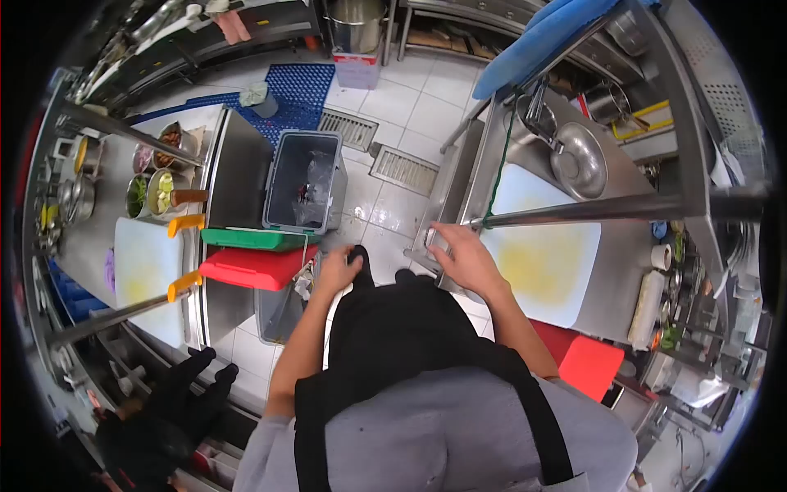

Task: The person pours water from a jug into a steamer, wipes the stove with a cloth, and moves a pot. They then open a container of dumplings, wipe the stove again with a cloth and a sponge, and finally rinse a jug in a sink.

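The right hand (471, 261) is nearer the metal drawer (449, 182), which lies left of the white cutting board (557, 275). Its long axis runs away from the person, slanting slightly right, and its near end is at the fingertips (contact is hard to tell). The right hand's fingers are loosely spread, seemingly around nothing. The left hand (336, 272), farther left of the board, has its fingers half-curled, thumb apart, visibly holding nothing, near the grey bin (335, 193).
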